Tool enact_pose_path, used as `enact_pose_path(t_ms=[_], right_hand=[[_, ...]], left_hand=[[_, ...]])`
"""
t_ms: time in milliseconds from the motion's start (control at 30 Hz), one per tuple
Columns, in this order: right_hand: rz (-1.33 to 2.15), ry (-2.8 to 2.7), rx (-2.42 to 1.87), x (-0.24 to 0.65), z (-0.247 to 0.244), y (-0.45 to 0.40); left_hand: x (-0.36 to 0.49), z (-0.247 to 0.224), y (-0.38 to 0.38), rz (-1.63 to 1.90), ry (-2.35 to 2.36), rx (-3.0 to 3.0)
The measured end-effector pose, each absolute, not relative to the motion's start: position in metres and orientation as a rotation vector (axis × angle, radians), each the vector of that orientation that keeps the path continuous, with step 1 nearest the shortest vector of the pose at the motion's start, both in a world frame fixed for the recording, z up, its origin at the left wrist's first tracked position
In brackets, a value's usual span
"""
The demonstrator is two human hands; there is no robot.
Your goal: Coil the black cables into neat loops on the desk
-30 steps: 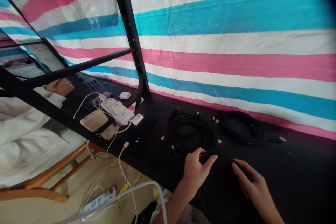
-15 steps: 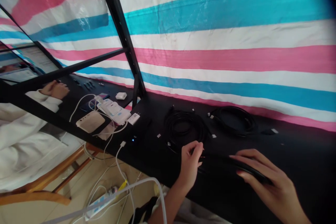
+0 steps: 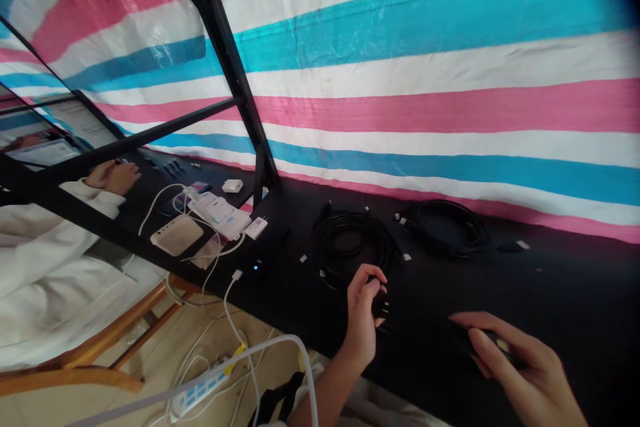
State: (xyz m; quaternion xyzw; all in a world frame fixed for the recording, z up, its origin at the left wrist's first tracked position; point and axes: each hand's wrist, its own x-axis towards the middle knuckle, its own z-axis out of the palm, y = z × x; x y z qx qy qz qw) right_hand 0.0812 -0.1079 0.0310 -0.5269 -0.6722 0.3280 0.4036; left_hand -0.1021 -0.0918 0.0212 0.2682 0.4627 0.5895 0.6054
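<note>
My left hand [image 3: 363, 313] is closed around a black plug [image 3: 381, 307] whose metal prongs point to the right. My right hand [image 3: 525, 357] pinches a dark piece of black cable [image 3: 463, 337], with a small pale gold bit showing between the fingers. Its exact shape is lost against the black table [image 3: 425, 387]. Just beyond my left hand lies a coil of black cable [image 3: 385, 247]. Another black cable coil [image 3: 480, 237] rests farther back to the right. Small white tags [image 3: 407, 257] show at the cable ends.
To the left, a white charger [image 3: 256, 227], a power strip [image 3: 223, 213] and a beige box [image 3: 177, 235] sit among white cords. Beyond a black metal frame [image 3: 235, 80], another person's hands [image 3: 117, 177] rest at the table. Striped sheeting [image 3: 425, 107] hangs behind.
My right hand has turned and lowered slightly, its fingers now closer together on the dark piece. The plug in my left hand has turned so its prongs show.
</note>
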Motion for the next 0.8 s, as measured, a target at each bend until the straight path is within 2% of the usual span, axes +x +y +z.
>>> enact_pose_path(t_ms=[167, 300, 433, 600, 800], right_hand=[[0.801, -1.646, -1.316, 0.08, 0.032, -0.1], [0.874, -1.536, -1.353, 0.071, 0.04, -0.092], [0.946, -1.521, -1.313, 0.066, 0.048, -0.085], [0.991, -1.598, -1.261, 0.067, 0.055, -0.091], [0.74, -1.796, -1.102, 0.069, 0.056, -0.098]], left_hand=[[-0.115, 0.018, -0.086, 1.208, 1.126, 0.804], [-0.138, 0.029, -0.083, 1.269, 1.336, 1.461], [-0.15, 0.038, -0.081, 1.103, 1.164, 1.972], [-0.138, 0.031, -0.077, 1.024, 1.184, 2.176], [-0.119, 0.024, -0.078, 1.272, 1.218, 2.119]])
